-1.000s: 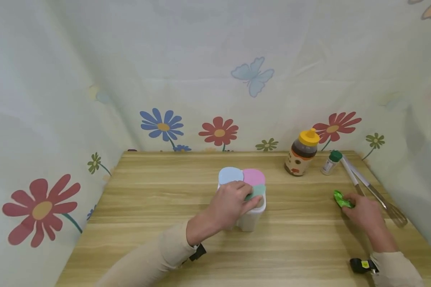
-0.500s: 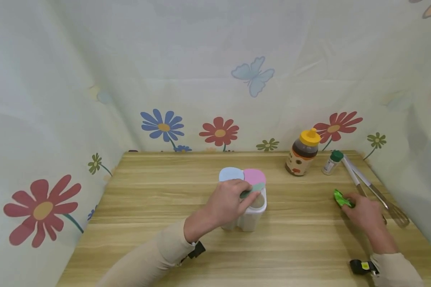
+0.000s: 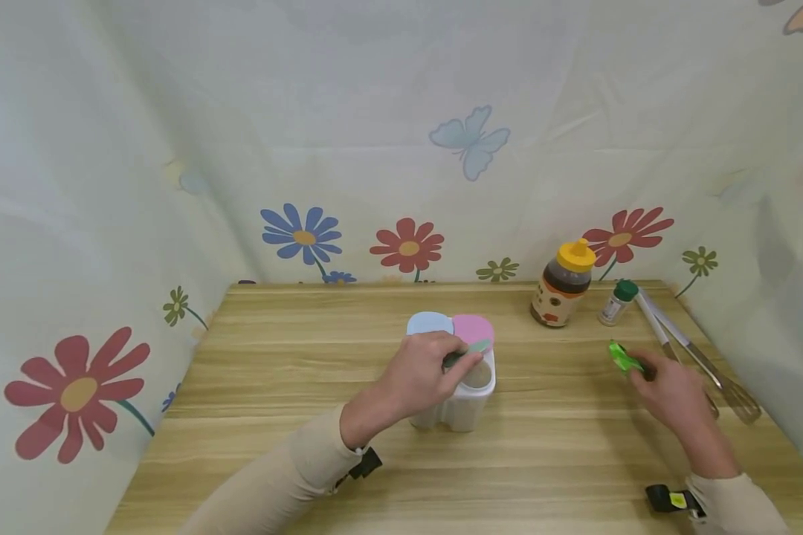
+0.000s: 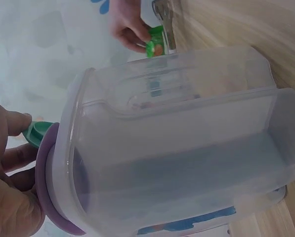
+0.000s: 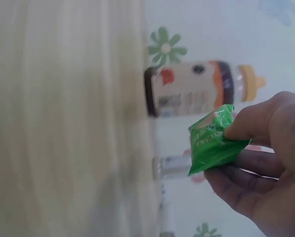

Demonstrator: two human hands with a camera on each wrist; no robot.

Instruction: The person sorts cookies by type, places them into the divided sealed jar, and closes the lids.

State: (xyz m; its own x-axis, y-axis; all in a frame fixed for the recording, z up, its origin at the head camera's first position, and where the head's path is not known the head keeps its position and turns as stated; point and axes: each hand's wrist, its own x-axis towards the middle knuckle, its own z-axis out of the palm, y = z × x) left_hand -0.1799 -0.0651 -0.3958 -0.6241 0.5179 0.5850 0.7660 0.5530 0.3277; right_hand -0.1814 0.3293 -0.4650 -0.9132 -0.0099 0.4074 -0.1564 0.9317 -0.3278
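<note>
Lifting lid, packet in hand

Head view: our left hand [image 3: 423, 369] pinches the green lid [image 3: 470, 351] of the clear container [image 3: 465, 397] mid-surface, tilted up. Right hand [image 3: 669, 388] pinches a green packet [image 3: 619, 357].

Left wrist: one compartment looks empty.

Right wrist: packet clear of the surface. Next, likely carry it over the opening.

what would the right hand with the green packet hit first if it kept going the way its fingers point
Probably nothing soon: the right hand points its green packet up-left, over bare table, passing between the lidded container and honey bottle; depth unclear.
</note>
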